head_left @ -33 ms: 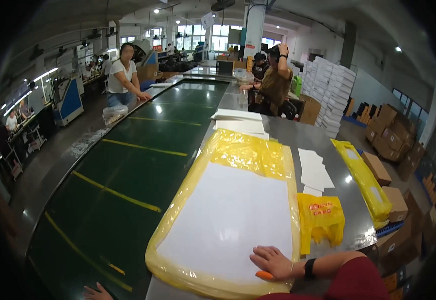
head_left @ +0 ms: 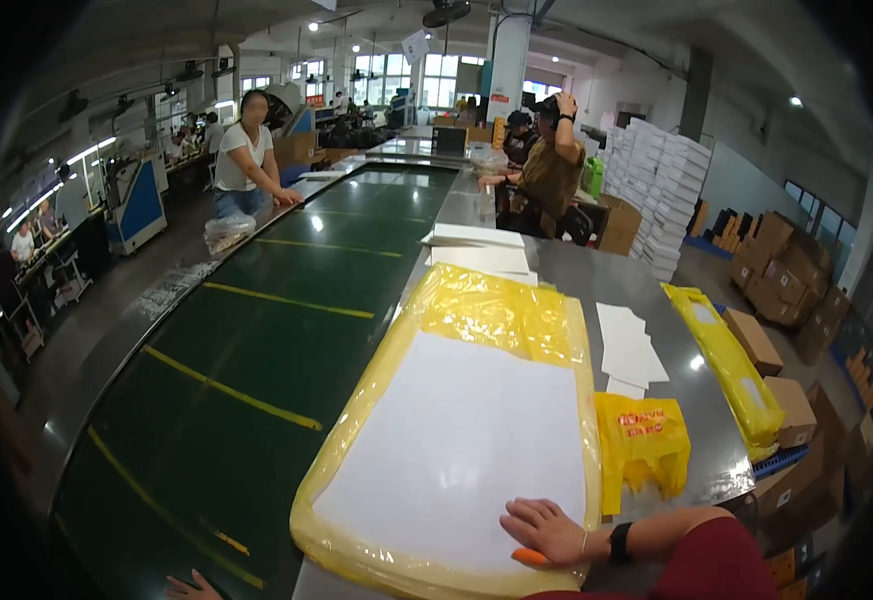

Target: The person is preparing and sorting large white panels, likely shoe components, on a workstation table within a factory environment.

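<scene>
The long green conveyor belt (head_left: 256, 340) is running along the left side of the steel counter (head_left: 576, 265), and a big stack of white sheets (head_left: 466, 440) is lying in an opened yellow plastic wrap (head_left: 496, 310) at the counter's near end, close to its left edge. The right hand (head_left: 546, 530) is resting flat on the stack's near right corner, fingers spread, with a small orange tool (head_left: 529, 557) tucked under the palm; whether it is being gripped I cannot tell. The left hand (head_left: 191, 587) is only just showing at the belt's near edge, fingers spread and holding nothing. By my reading, the stack is being steadied, so the top sheet would need a careful pinch at its corner. A crumpled yellow bag (head_left: 641, 440) is lying near the counter's right edge, with loose white cards (head_left: 626, 345) beyond it
</scene>
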Action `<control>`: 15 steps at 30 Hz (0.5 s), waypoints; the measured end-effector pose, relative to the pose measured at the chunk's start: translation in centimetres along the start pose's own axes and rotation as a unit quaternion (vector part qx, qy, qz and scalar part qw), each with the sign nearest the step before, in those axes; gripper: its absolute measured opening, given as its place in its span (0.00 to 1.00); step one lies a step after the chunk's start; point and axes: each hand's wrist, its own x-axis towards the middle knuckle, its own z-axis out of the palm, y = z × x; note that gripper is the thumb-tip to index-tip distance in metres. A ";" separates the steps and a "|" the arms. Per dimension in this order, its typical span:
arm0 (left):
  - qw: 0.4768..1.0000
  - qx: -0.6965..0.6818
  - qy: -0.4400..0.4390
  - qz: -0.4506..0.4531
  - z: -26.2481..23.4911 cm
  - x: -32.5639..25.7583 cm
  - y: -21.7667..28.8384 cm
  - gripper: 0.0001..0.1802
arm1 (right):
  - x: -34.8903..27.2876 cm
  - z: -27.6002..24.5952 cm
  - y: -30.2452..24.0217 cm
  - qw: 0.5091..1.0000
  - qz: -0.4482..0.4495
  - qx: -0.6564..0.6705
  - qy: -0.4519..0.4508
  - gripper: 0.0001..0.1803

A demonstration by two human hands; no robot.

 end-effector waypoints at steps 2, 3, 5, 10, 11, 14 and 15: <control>1.000 -0.001 -0.003 -0.002 0.0 0.0 0.5 0.45 | 0.4 -0.2 0.3 1.000 0.012 0.012 -0.019 0.36; 1.000 0.001 -0.006 -0.001 0.2 0.0 0.5 0.45 | 0.4 -0.1 0.2 1.000 0.003 0.012 -0.007 0.35; 1.000 0.003 -0.002 0.003 0.4 0.1 0.6 0.45 | 0.3 0.0 0.4 1.000 0.000 0.022 -0.006 0.35; 1.000 0.019 -0.013 -0.017 0.4 0.1 1.7 0.45 | 0.4 -0.5 0.2 1.000 0.011 0.020 -0.016 0.35; 0.999 0.019 -0.020 -0.018 0.2 0.0 1.7 0.45 | 0.4 -0.6 0.1 0.999 0.014 0.019 -0.025 0.35; 0.999 0.021 -0.019 -0.024 0.8 0.4 1.8 0.45 | 0.4 -1.2 -0.8 1.000 0.004 0.018 0.022 0.35; 0.999 0.025 -0.012 -0.025 0.9 0.4 2.0 0.45 | 0.4 -1.3 -0.8 1.000 0.005 0.017 0.023 0.35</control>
